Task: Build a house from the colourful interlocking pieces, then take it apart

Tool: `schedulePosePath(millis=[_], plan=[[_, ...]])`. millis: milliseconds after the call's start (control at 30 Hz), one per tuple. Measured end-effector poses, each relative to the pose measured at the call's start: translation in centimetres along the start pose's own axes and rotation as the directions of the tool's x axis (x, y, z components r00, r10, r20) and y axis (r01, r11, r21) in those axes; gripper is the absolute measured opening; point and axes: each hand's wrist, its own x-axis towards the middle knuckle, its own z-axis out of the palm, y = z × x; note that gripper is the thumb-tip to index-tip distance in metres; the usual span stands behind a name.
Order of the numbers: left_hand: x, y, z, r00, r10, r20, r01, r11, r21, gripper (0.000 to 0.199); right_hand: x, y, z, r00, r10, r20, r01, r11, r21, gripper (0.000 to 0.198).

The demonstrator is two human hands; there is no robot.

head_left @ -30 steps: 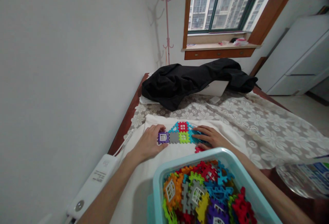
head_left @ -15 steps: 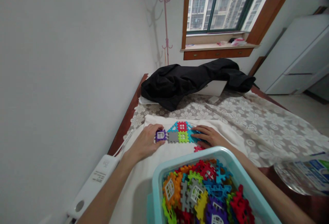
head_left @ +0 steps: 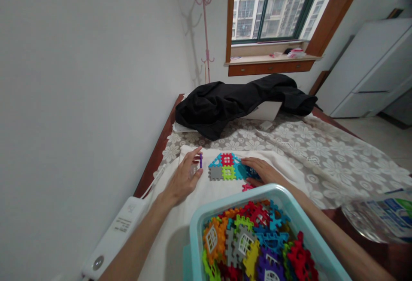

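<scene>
One purple pc (head_left: 201, 160), now prob. upright

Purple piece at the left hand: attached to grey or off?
Off: the purple piece, edge-on, has white cloth showing between it and the flat grey piece.

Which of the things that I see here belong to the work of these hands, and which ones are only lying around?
Seemingly in use:
purple piece, edge-on in the left hand
joined toy pieces, with the right hand at their right end
light-blue tub of loose pieces

Apparently just lying about:
black cloth
white boxlike device
clear plastic container
</scene>
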Motion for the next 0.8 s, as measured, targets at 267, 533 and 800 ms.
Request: schedulePosePath(millis=[267,533,800], plan=[[0.33,-0.13,0.17,0.994,-0.042,0.098,0.058,0.986,-0.158,0.033,0.03,0.40,0.24,1.000,-0.015,0.012,0.015,1.000,0.026,0.054],[0.40,0.20,-0.10,0.984,0.030,0.173,-0.073,0.966,0.246,0.050,0.15,-0.03,0.14,1.000,-0.008,0.001,0.008,1.000,0.025,0.052],[0.42,-0.26,-0.13,0.974,0.020,0.227,-0.071,0.974,0.217,0.048,0.00,0.56,0.45,0.999,-0.033,-0.007,0.033,0.999,0.032,0.053]])
